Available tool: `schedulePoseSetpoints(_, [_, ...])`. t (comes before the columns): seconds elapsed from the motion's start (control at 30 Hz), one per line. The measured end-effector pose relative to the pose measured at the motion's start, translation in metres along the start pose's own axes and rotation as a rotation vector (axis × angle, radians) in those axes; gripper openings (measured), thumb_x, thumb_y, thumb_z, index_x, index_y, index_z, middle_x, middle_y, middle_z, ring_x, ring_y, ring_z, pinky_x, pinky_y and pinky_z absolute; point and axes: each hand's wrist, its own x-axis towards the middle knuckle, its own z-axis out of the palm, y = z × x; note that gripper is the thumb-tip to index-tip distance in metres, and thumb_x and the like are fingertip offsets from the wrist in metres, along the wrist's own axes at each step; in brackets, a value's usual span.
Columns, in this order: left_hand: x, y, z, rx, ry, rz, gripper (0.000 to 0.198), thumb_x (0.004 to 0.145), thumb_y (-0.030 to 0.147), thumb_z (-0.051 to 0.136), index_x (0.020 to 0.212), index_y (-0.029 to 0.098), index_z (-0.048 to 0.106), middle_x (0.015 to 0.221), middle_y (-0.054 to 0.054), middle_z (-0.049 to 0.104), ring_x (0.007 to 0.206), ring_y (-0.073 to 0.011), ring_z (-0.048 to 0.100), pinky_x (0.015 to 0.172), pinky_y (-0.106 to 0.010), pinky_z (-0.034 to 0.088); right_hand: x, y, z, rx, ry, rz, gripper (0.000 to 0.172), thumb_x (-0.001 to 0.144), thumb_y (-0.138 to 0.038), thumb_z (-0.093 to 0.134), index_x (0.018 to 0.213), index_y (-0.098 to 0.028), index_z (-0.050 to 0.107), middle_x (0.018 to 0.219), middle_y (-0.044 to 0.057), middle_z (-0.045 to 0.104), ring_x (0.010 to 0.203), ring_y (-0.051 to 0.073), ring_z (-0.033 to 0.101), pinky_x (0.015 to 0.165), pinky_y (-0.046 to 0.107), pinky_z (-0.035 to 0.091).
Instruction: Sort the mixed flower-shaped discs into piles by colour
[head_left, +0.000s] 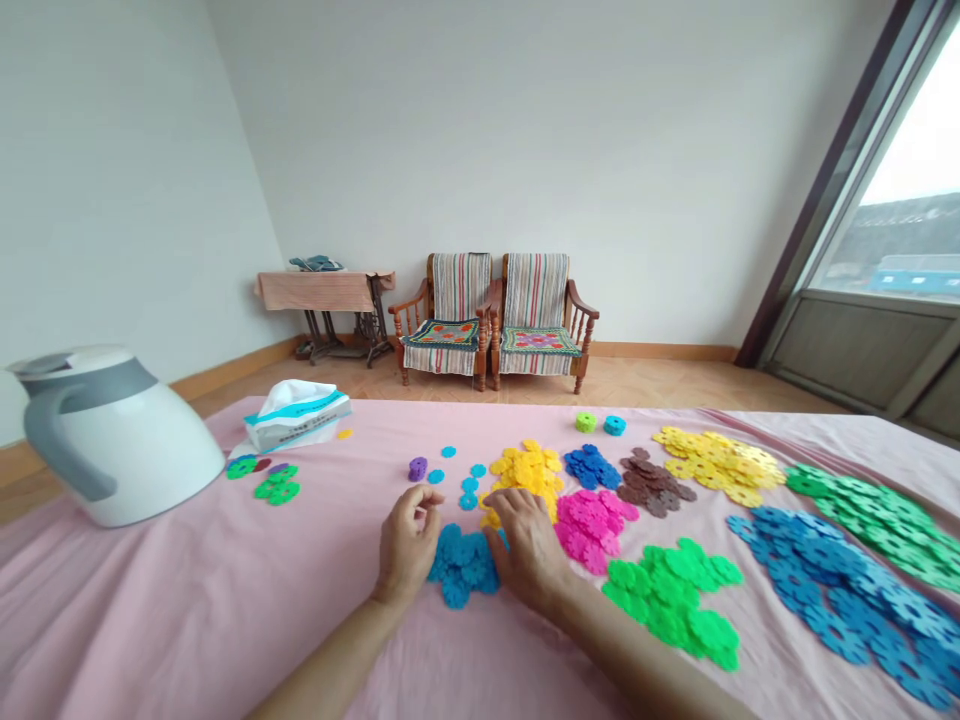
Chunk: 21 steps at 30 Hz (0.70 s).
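Note:
A pile of light-blue snowflake-shaped plastic discs (463, 566) lies on the pink cloth between my two hands. My left hand (409, 535) is at the pile's left edge, fingers curled in toward the thumb; whatever they may hold is hidden. Over the pile's right edge rests my right hand (525, 545), palm down with fingers apart and bent, next to the yellow discs (529, 468). Just beyond my hands lie several loose light-blue discs (469, 487) and a small purple stack (418, 468). Pink discs (592, 525) sit right of my right hand.
Green discs (675, 600), brown discs (652, 485) and larger blue discs (847, 590) spread to the right. A lime stack (586, 422) stands farther back. At left are a white jug (142, 440) and a tissue pack (296, 420). Two chairs (461, 290) stand beyond.

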Motion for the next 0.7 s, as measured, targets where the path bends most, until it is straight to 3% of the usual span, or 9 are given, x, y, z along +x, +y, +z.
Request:
schedulePoseSetpoints(0.13, [-0.004,0.0,0.004,0.081,-0.127,0.067,0.022,0.072,0.016,0.045,0.085,0.019,0.063,0.089,-0.005,0.067,0.087,-0.0195,0.06,0.08,-0.032,0.047,0.013,0.018,0.0,-0.104,-0.1,-0.12,0.025,0.088,-0.022,0.044,0.108,-0.025,0.058,0.118,0.004,0.059,0.109,0.02,0.047,0.095,0.037,0.027])
schedulePoseSetpoints(0.27, [-0.006,0.004,0.003,0.124,-0.217,0.144,0.019,0.073,0.015,0.048,0.078,0.02,0.066,0.084,-0.006,0.066,0.086,-0.0206,0.059,0.08,-0.033,0.047,0.018,0.023,-0.006,-0.237,-0.146,-0.167,0.023,0.089,-0.022,0.041,0.097,-0.023,0.062,0.104,0.005,0.064,0.106,0.021,0.048,0.1,0.043,0.019])
schedulePoseSetpoints(0.37, [-0.007,0.007,0.003,0.101,-0.236,0.129,0.019,0.074,0.015,0.048,0.078,0.02,0.065,0.083,-0.006,0.066,0.085,-0.0209,0.059,0.078,-0.034,0.047,0.023,0.029,-0.012,-0.311,-0.134,-0.114,0.02,0.084,-0.017,0.045,0.086,-0.019,0.065,0.092,0.008,0.065,0.103,0.023,0.048,0.101,0.044,0.017])
schedulePoseSetpoints(0.47, [-0.007,0.008,0.004,0.036,-0.2,0.063,0.019,0.074,0.016,0.047,0.08,0.019,0.065,0.085,-0.006,0.066,0.084,-0.0204,0.06,0.078,-0.034,0.048,0.034,0.033,-0.01,-0.311,-0.106,-0.042,0.021,0.081,-0.013,0.044,0.083,-0.016,0.065,0.091,0.011,0.064,0.1,0.026,0.05,0.1,0.045,0.02])
schedulePoseSetpoints(0.6, [-0.005,0.005,0.004,-0.071,-0.092,-0.033,0.025,0.068,0.012,0.047,0.085,0.019,0.063,0.088,-0.005,0.067,0.087,-0.0201,0.061,0.084,-0.035,0.047,0.065,0.029,0.01,-0.231,-0.113,-0.025,0.032,0.084,-0.013,0.039,0.108,-0.017,0.06,0.103,0.011,0.063,0.1,0.022,0.052,0.091,0.035,0.033])
schedulePoseSetpoints(0.7, [-0.003,0.0,0.004,-0.116,-0.044,-0.081,0.03,0.064,0.009,0.047,0.088,0.018,0.062,0.092,-0.005,0.068,0.09,-0.0204,0.062,0.085,-0.035,0.046,0.095,0.022,0.035,-0.171,-0.152,-0.039,0.04,0.084,-0.012,0.04,0.121,-0.016,0.054,0.115,0.01,0.06,0.106,0.02,0.051,0.09,0.03,0.037])
